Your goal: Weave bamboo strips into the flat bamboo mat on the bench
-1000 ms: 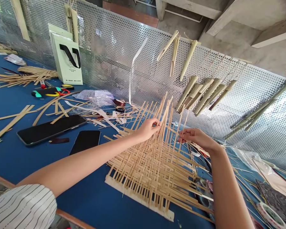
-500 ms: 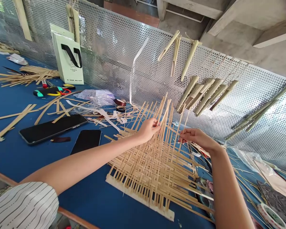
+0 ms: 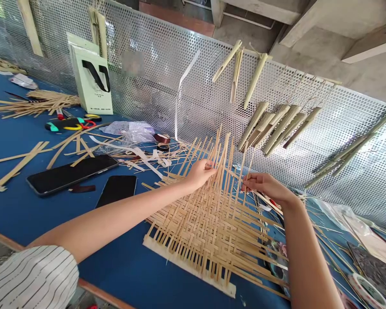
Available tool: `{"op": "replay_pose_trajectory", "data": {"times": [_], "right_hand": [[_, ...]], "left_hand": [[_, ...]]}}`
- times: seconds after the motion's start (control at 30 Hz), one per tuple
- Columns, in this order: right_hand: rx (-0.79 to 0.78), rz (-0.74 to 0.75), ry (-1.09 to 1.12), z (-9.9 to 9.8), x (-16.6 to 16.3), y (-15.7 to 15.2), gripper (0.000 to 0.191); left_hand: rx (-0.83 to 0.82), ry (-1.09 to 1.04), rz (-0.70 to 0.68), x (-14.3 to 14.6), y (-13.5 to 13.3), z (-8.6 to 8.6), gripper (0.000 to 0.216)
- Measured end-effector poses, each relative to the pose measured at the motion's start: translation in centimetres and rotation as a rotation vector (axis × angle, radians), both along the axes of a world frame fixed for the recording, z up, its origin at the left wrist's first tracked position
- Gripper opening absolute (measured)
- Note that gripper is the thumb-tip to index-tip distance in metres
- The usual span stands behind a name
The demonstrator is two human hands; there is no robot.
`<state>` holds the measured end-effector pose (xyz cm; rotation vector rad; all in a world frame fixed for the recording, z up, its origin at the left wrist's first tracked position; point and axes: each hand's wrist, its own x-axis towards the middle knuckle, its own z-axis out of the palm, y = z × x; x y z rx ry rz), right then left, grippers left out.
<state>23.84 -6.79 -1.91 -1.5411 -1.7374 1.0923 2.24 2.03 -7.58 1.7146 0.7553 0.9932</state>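
A partly woven mat of flat bamboo strips [image 3: 196, 221] lies on the blue table, its loose ends fanning out at the far side and on the right. A pale band [image 3: 188, 267] runs along its near edge. My left hand [image 3: 201, 174] is closed around some upright strips at the far edge; the fingertips are partly hidden. At the far right corner, my right hand [image 3: 260, 184] pinches one or two bamboo strips [image 3: 244, 165] that stand up from the weave.
Two phones [image 3: 72, 174] [image 3: 117, 190] lie left of the mat. Behind them are scissors [image 3: 80, 124], a plastic bag [image 3: 128, 128] and a pale green paper bag [image 3: 93, 86]. A perforated metal screen [image 3: 154, 77] with hanging bamboo pieces [image 3: 278, 128] borders the back. Tape [image 3: 368, 292] sits at right.
Both hands stay nearly in place, still holding strips. The upright strips by my left hand have shifted slightly, and the strip tips at my right hand lean a little further left.
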Motion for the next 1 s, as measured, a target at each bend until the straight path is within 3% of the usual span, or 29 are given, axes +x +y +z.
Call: {"op": "replay_pose_trajectory", "data": {"times": [0.13, 0.6, 1.0], "right_hand": [[0.003, -0.001, 0.022, -0.3, 0.2, 0.0, 0.021], [-0.002, 0.002, 0.054, -1.8, 0.7, 0.9, 0.025], [-0.012, 0.021, 0.08, -1.3, 0.4, 0.5, 0.019]], "left_hand": [[0.031, 0.019, -0.057, 0.1, 0.4, -0.3, 0.018], [0.165, -0.009, -0.042, 0.0, 0.1, 0.3, 0.007], [0.07, 0.001, -0.1, -0.2, 0.2, 0.4, 0.013]]}}
